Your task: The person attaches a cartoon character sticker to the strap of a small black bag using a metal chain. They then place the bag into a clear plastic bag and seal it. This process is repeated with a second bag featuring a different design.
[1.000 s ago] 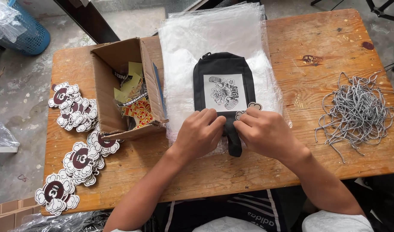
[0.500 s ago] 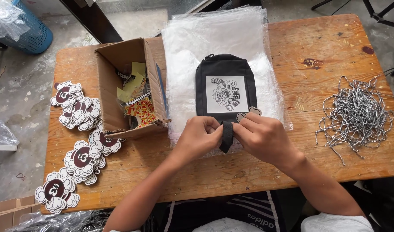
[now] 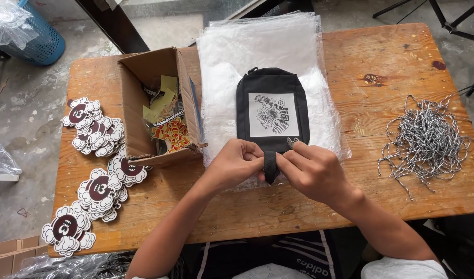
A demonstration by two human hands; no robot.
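Both hands pinch the black strap (image 3: pixel 269 166) at the near end of the black pouch (image 3: pixel 271 108), which lies flat on the clear bag stack (image 3: pixel 221 62) on the counter (image 3: pixel 392 57). Left hand (image 3: pixel 236 164) grasps the strap's left edge; right hand (image 3: pixel 312 170) its right edge, also holding a small cloud-shaped tag (image 3: pixel 293 141) just above its fingers. Step looks like fixing the tag to the strap; next needs fine fingertip alignment.
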